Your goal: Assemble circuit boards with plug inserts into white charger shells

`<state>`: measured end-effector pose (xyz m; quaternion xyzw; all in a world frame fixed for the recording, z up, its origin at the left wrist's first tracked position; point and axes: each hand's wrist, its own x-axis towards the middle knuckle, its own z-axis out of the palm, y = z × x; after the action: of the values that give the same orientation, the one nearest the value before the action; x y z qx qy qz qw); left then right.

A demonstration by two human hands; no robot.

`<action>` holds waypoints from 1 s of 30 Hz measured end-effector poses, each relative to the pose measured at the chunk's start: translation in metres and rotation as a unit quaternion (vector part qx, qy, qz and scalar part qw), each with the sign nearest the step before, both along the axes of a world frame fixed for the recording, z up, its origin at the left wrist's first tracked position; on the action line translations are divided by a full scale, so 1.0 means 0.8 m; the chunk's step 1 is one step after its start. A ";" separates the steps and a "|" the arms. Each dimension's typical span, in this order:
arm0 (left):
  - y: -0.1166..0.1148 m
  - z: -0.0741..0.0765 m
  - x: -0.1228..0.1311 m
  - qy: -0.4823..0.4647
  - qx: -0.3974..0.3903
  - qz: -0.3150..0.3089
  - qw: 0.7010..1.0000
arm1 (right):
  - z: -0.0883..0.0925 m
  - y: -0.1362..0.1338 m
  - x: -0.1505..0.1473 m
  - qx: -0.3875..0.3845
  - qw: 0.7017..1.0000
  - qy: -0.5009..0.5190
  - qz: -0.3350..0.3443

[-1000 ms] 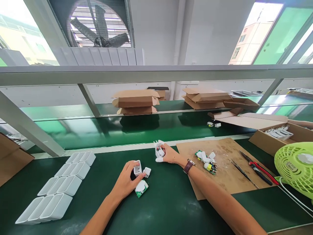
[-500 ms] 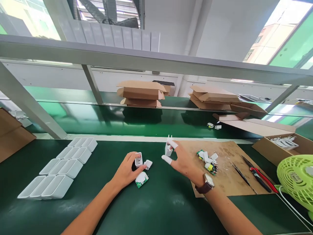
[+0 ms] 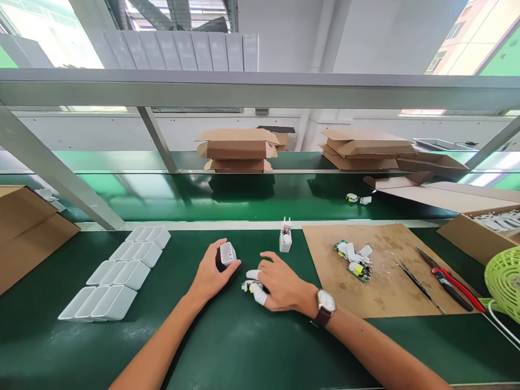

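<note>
My left hand [image 3: 209,273] grips a small white plastic charger housing [image 3: 228,253] between thumb and fingers, just above the green table. To its right, my right hand [image 3: 280,284], with white finger covers on thumb and forefinger, pinches a small circuit board [image 3: 246,286] with white parts. The fingers hide most of that board. Behind my right hand, a white plug case [image 3: 285,241] stands upright with its two prongs up, some inner parts showing. The housing and the board are apart from each other.
White open cases [image 3: 114,300] stand in rows at the left. A brown sheet [image 3: 345,303] on the right bears circuit boards [image 3: 357,268], a thin tool [image 3: 420,284] and red-black pliers [image 3: 450,281]. A green fan [image 3: 506,276] and an open carton [image 3: 459,238] stand beyond it.
My right hand has left the plug case, moved left and down, and taken hold of the circuit board. My left hand still holds the housing, now turned. The view has shifted slightly.
</note>
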<state>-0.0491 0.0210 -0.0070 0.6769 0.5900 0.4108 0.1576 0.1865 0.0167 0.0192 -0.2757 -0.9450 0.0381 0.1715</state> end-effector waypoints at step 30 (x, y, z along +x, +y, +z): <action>-0.018 0.003 0.007 0.055 -0.032 -0.167 0.984 | -0.011 -0.019 0.056 -0.088 0.981 0.171 -0.039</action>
<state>-0.0436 0.0065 -0.0046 0.7821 0.4891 0.3220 0.2133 0.2312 0.0012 0.0101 -0.3156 -0.8833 0.1615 0.3068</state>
